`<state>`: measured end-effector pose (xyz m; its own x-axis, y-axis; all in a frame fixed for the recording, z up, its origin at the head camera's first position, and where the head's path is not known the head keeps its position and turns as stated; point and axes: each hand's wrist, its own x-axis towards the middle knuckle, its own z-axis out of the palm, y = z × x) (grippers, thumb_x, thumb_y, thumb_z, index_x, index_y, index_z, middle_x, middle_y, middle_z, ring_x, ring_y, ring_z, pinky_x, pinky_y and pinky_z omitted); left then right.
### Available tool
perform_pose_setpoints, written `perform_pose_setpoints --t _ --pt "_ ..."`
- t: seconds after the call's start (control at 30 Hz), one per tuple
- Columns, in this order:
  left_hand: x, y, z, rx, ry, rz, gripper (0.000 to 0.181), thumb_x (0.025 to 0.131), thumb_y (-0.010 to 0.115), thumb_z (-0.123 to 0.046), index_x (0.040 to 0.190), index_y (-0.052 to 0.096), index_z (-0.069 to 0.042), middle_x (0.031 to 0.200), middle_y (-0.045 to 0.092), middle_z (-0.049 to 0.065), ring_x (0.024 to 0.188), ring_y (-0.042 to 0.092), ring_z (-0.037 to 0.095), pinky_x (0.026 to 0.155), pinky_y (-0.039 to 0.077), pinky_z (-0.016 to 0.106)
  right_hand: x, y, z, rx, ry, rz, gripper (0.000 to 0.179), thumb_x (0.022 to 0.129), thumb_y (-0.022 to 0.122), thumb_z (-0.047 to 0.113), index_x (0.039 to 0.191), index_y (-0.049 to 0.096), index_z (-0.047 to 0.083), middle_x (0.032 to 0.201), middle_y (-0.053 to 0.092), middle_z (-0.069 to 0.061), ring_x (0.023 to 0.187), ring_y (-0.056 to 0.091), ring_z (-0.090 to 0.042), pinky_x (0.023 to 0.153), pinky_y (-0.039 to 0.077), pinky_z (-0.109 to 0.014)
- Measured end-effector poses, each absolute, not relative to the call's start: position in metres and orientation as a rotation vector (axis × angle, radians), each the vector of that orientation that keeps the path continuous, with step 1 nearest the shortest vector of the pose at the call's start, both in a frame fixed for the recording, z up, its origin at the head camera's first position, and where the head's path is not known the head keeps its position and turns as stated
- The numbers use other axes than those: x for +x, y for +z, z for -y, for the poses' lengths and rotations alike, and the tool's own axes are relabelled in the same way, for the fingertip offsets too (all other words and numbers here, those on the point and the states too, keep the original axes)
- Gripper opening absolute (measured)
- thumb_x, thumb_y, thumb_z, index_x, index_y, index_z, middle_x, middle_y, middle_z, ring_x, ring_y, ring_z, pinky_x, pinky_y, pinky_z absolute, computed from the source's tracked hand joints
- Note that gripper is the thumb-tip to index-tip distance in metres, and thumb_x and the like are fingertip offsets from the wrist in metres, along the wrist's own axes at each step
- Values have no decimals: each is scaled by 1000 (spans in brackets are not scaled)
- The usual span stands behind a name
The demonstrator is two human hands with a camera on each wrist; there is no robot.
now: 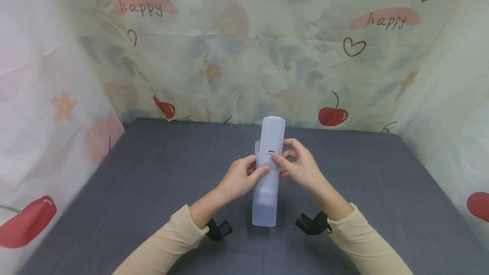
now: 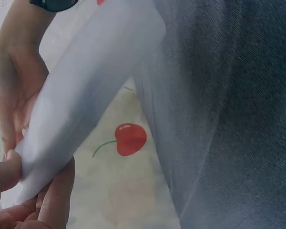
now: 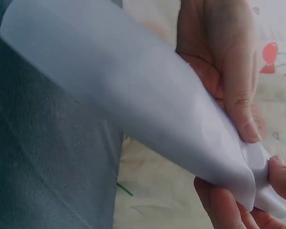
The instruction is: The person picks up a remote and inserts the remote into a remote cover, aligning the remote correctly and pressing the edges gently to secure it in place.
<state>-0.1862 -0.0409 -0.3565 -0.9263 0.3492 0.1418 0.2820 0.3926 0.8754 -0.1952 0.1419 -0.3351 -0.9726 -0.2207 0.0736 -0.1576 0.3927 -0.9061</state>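
A long, pale white plastic case is held up over the dark table in the head view, its far end tilted slightly right. It has rounded sides, a more see-through lower end and a small dark mark near its middle. My left hand grips its left side, thumb across the front. My right hand holds the right side higher up, thumb tip at the dark mark and fingers behind. In the left wrist view the case slants down into the fingers. The right wrist view shows the case between both hands.
A dark grey cloth-covered table lies beneath the hands. Printed curtains with cherries and hearts hang at the back and both sides. Black curved mounts sit at both wrists.
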Motion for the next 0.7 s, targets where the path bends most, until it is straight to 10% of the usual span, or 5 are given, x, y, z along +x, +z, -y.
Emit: perform_pose_setpoints --t 0.37,0.7 --pt "-193 -361 49 464 1867 -2324 30 95 53 -13 114 59 9 110 64 26 97 66 32 79 56 35 -196 -330 -144 -359 -1672 -2641 43 92 60 20 124 37 3 95 64 -26 76 64 -19 63 57 -35" --pt "-190 -363 47 472 1970 -2454 17 90 59 -6 98 68 6 87 69 22 70 67 18 64 55 24 -195 -325 -148 -399 -1684 -2552 46 94 55 22 129 30 6 108 58 -27 88 66 -25 70 56 -36"
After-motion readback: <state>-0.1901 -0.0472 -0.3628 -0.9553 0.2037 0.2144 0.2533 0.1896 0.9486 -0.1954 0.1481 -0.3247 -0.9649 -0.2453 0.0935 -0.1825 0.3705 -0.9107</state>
